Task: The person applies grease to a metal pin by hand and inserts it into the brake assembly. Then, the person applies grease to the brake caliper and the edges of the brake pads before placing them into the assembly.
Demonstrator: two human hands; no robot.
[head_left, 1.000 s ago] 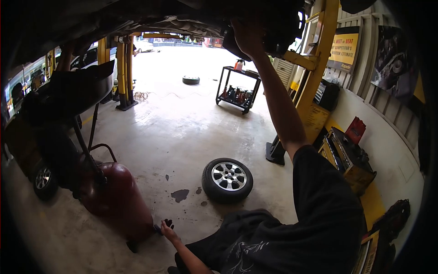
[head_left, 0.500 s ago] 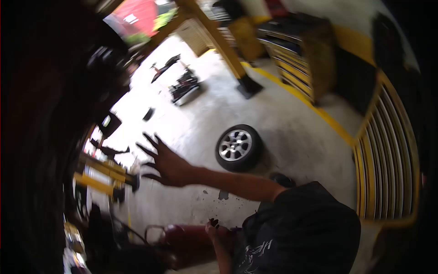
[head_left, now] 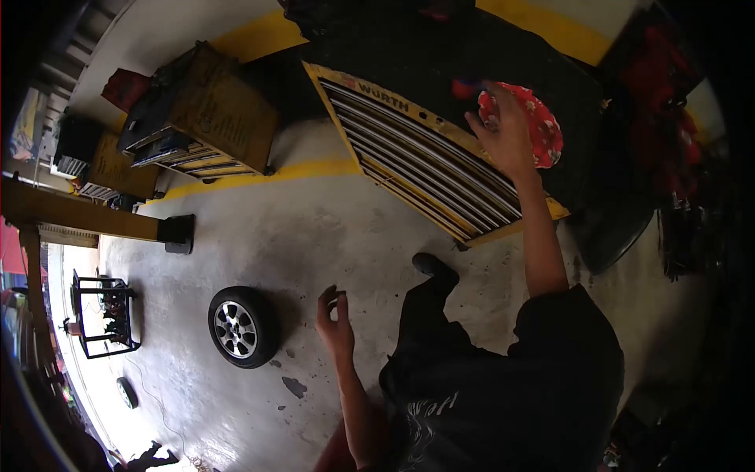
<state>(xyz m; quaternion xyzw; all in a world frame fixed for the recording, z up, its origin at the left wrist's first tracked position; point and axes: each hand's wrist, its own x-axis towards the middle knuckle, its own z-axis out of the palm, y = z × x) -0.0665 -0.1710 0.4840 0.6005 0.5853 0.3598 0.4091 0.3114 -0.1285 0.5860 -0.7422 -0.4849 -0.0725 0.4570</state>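
My right hand (head_left: pixel 507 134) reaches over the top of a yellow-framed tool cabinet (head_left: pixel 425 149) marked WÜRTH. Its thumb stands apart from the fingers, and the fingertips overlap a red floral cloth (head_left: pixel 543 130) lying on the dark cabinet top. A small red and blue item (head_left: pixel 465 88) sits just past the fingertips. Lower down, in front of my body, my left hand (head_left: pixel 335 326) hovers above the concrete floor, fingers loosely bent and thumb apart, with nothing in it. To its left a wheel with a silver rim (head_left: pixel 236 330) lies flat on the floor.
Another tool cabinet (head_left: pixel 208 110) stands against the wall, and a yellow lift post (head_left: pixel 86 212) crosses the left side. Farther left are a black-framed machine (head_left: pixel 106 315) and a small wheel (head_left: pixel 127 392). Part of something red (head_left: pixel 334 452) shows beside my left forearm.
The view has swung right towards the cabinets. My right hand, earlier stretched out with spread fingers over the floor, is now over the cabinet top. My left hand has moved away from the red cylinder.
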